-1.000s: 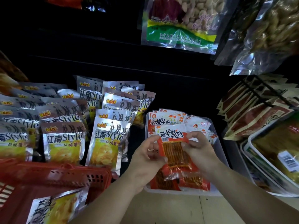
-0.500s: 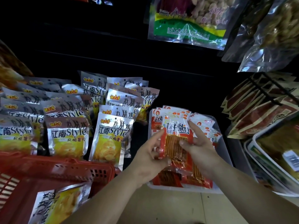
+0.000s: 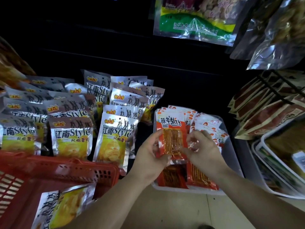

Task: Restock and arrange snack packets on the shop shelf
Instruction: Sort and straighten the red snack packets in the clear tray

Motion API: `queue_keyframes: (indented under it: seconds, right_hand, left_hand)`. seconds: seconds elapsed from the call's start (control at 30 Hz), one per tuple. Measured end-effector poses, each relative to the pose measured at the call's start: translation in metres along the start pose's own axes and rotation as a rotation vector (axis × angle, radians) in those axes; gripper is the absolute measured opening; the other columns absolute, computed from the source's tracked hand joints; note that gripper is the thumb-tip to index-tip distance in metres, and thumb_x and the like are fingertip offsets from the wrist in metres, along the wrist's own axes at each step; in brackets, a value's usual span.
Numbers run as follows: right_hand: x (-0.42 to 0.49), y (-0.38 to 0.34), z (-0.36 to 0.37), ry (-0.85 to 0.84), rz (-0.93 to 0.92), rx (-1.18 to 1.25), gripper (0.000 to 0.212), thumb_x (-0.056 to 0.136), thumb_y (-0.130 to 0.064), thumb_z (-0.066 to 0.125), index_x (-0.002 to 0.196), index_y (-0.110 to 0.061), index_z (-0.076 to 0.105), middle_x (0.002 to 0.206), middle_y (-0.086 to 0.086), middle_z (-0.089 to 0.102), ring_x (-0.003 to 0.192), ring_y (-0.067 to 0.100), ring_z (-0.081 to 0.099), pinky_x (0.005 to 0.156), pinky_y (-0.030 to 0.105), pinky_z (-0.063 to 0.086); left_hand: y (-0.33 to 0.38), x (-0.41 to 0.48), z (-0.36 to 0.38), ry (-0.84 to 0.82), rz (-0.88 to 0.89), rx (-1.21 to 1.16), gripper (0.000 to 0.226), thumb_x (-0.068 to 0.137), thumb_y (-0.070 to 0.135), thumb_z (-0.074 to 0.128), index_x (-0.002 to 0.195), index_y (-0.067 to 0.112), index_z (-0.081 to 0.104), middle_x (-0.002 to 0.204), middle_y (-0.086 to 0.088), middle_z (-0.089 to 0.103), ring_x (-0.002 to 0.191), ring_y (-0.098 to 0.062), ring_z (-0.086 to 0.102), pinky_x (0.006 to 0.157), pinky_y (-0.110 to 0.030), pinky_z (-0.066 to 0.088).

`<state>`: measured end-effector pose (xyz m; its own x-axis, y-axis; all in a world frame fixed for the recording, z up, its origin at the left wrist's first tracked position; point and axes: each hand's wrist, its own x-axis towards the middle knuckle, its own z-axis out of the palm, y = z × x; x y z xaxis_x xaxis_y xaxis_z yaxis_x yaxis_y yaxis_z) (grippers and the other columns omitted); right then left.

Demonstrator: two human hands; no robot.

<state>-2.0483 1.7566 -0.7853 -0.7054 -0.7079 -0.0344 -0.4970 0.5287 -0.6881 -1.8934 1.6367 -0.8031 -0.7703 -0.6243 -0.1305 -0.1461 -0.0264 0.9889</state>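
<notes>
- Dark shop shelf (image 3: 189,90), lower centre of frame: white tray (image 3: 189,192) holds stock.
- Red packet (image 3: 171,139) is upright, long axis up-frame, just above the tray.
- Left grip (image 3: 148,156) pinches its left edge, right grip (image 3: 203,151) its right edge.

chip packet (image 3: 62,210) in basket (image 3: 66,167) cut off below

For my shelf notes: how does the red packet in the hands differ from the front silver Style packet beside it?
The red packet has a clear window showing orange sticks; the silver packet is foil with a yellow crisp picture. The left hand and right hand hold the red packet over the white tray; the silver packet stands untouched in its row. The silver packet looks larger than the red packet. Both bear Chinese print.
</notes>
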Motion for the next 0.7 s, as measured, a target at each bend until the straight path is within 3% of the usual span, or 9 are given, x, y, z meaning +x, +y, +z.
queue_keyframes:
  seconds: [0.07,0.17,0.23,0.3,0.33,0.4,0.53,0.63,0.7]
  right_hand:
    - [0.002,-0.010,0.001,-0.110,0.117,0.350,0.027,0.089,-0.023,0.082,0.106,-0.038,0.067,0.107,-0.005,0.068,0.088,0.007,0.071,0.077,0.028,0.063]
    - [0.002,-0.023,0.007,-0.218,0.223,0.599,0.050,0.081,-0.047,0.085,0.125,-0.049,0.062,0.116,-0.009,0.073,0.105,0.010,0.072,0.091,0.038,0.061]
    - [0.002,-0.026,0.009,-0.188,0.229,0.597,0.048,0.084,-0.043,0.084,0.126,-0.038,0.061,0.109,-0.005,0.077,0.103,0.015,0.074,0.087,0.034,0.061]
    - [0.003,-0.028,0.007,-0.158,0.240,0.634,0.018,0.097,-0.027,0.073,0.112,-0.022,0.065,0.100,0.005,0.078,0.097,0.025,0.075,0.078,0.039,0.063]
    - [0.003,-0.025,0.004,-0.171,0.254,0.629,0.007,0.101,-0.022,0.067,0.105,-0.017,0.065,0.098,0.007,0.078,0.096,0.028,0.075,0.076,0.039,0.064]
    - [0.001,-0.015,-0.001,-0.226,0.258,0.541,0.006,0.102,-0.019,0.065,0.099,-0.017,0.069,0.102,0.005,0.078,0.101,0.026,0.073,0.074,0.033,0.062]
    - [0.002,0.007,-0.004,-0.248,0.195,0.193,0.020,0.096,-0.018,0.073,0.106,-0.035,0.078,0.107,-0.009,0.075,0.103,0.014,0.069,0.095,0.040,0.058]
    - [0.002,0.017,0.001,-0.272,0.179,0.166,0.027,0.097,-0.011,0.069,0.105,-0.035,0.078,0.100,-0.006,0.079,0.093,0.027,0.075,0.090,0.050,0.061]
    - [0.002,0.026,0.008,-0.280,0.077,0.178,0.036,0.096,0.001,0.066,0.098,-0.033,0.079,0.096,-0.011,0.079,0.092,0.024,0.076,0.089,0.044,0.062]
  left_hand:
    - [-0.004,0.001,0.001,-0.010,0.047,0.042,0.069,0.090,-0.007,0.071,0.141,0.037,0.052,0.116,0.020,0.069,0.108,0.008,0.065,0.087,-0.017,0.055]
    - [-0.008,0.001,0.010,-0.114,0.065,0.064,0.050,0.094,0.000,0.068,0.130,0.033,0.060,0.121,0.011,0.071,0.119,-0.007,0.066,0.100,-0.031,0.055]
    - [-0.010,0.002,0.013,-0.133,0.065,0.071,0.034,0.094,-0.001,0.063,0.114,0.027,0.064,0.113,0.006,0.073,0.112,-0.010,0.069,0.095,-0.032,0.057]
    - [-0.014,0.004,0.010,-0.073,0.037,0.017,0.025,0.094,-0.009,0.058,0.096,0.015,0.062,0.100,0.000,0.072,0.091,-0.008,0.073,0.077,-0.023,0.057]
    - [-0.015,0.006,0.006,-0.026,0.017,-0.012,0.024,0.095,-0.013,0.055,0.094,0.010,0.061,0.100,-0.003,0.071,0.085,-0.004,0.072,0.071,-0.018,0.056]
    - [-0.018,0.010,0.000,0.012,-0.008,-0.007,0.025,0.099,-0.013,0.052,0.099,0.011,0.063,0.107,-0.005,0.071,0.089,0.001,0.072,0.070,-0.012,0.055]
    - [-0.022,0.017,-0.006,-0.002,0.027,0.169,0.051,0.098,-0.013,0.046,0.104,0.034,0.064,0.117,0.012,0.068,0.116,-0.001,0.063,0.097,-0.020,0.055]
    - [-0.021,0.028,-0.013,-0.032,0.056,0.277,0.051,0.101,-0.006,0.045,0.103,0.043,0.062,0.113,0.010,0.070,0.105,-0.004,0.068,0.083,-0.021,0.057]
    - [-0.017,0.035,-0.018,-0.052,0.073,0.340,0.045,0.103,0.000,0.045,0.112,0.040,0.064,0.111,0.007,0.070,0.088,-0.001,0.069,0.070,-0.013,0.050]
